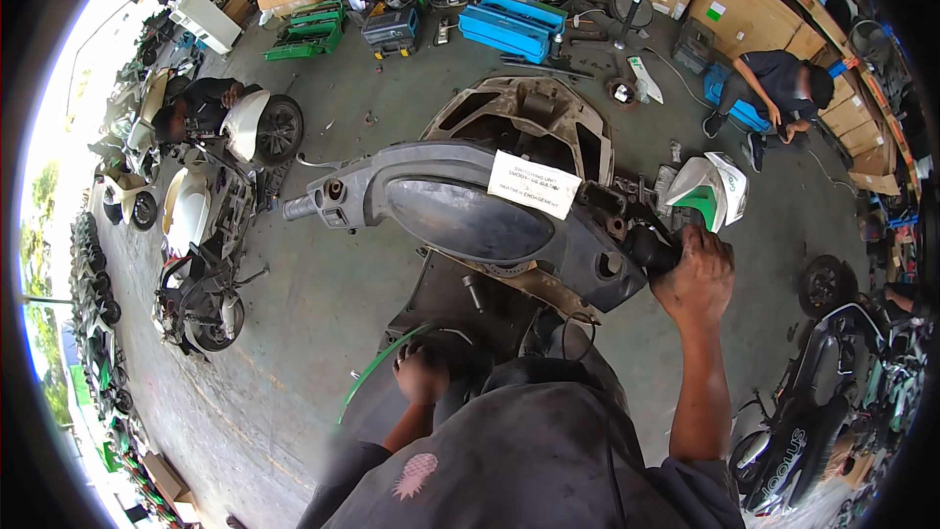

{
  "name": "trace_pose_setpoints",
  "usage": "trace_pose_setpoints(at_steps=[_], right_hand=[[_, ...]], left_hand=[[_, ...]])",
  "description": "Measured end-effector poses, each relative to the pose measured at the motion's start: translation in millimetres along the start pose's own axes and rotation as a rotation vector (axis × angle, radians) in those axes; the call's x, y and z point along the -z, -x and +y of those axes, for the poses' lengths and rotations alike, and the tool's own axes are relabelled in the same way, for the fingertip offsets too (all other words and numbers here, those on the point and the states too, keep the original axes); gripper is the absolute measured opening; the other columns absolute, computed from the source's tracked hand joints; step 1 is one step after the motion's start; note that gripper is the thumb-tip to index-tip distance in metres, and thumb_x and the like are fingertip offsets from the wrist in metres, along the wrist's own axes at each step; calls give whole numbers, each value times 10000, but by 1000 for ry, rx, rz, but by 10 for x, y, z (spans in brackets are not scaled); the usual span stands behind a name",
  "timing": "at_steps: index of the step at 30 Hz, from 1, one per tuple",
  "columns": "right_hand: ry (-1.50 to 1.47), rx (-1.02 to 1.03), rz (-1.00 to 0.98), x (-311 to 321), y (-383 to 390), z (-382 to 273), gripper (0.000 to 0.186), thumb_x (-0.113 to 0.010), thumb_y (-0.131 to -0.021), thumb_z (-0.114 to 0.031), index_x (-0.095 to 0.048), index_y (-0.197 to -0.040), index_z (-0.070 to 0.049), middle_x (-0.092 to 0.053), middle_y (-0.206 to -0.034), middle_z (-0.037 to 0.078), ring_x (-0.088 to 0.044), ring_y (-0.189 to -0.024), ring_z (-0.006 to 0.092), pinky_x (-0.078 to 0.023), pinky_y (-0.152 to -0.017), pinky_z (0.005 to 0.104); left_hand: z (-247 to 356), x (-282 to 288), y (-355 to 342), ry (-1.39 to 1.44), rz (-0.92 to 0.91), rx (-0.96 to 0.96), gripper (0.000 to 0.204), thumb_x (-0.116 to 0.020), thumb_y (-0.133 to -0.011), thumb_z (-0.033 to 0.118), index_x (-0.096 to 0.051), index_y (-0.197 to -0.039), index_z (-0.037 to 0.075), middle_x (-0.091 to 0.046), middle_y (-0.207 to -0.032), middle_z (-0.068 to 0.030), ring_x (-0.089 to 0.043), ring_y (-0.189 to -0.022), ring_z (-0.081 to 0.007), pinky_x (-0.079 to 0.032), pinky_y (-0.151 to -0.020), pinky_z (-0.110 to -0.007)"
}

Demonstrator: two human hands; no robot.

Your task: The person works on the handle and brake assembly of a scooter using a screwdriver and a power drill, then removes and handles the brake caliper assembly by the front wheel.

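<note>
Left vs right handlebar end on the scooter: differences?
Contact: the left handlebar end has no hand on it; the right handlebar end has the right hand on it.
Visibility: the left end shows clearly; the right end is partly hidden.
Colour: left end grey, right end black.
Shared: both flank the handlebar cover.

Fisheye view, head-worn, facing down, close above scooter handlebar (460,220)

Daylight (78,69) glares white at left (the fisheye rim (916,495) falls black).

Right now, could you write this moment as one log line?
right hand: on right handlebar grip | left hand: blurred, hold unclear | white label: on scooter handlebar cover
</note>
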State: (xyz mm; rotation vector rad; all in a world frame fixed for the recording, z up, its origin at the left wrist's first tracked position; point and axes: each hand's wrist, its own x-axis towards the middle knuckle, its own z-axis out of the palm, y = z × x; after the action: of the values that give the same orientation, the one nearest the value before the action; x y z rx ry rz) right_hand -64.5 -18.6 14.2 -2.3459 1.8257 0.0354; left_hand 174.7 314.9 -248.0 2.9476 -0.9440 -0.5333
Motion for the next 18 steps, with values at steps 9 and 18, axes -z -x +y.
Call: trace_pose_setpoints(at_steps=[9,18], right_hand=[[-50,189,286,-103,12,101,784,-734,-562,-146,-417,-1279,-117,-562,-1088,138,-532,-992,329,-390,-901,406],[-32,214,214,-175,131,-9,845,-703,-634,-143,-315,-1384,-153,-441,-1272,207,-384,-1230,361,-265,-1081,432]], left_hand=[[32,-45,6,0,32,12,406,-563,-765,384,-604,-1103,163,-491,-1289,-41,-359,-1267,-255,-234,-1066,-433],[-76,-49,75,31,24,-1,436,-574,-743,409,-604,-1112,179,-494,-1281,-25,-343,-1280,-242,-227,-1068,-437]])
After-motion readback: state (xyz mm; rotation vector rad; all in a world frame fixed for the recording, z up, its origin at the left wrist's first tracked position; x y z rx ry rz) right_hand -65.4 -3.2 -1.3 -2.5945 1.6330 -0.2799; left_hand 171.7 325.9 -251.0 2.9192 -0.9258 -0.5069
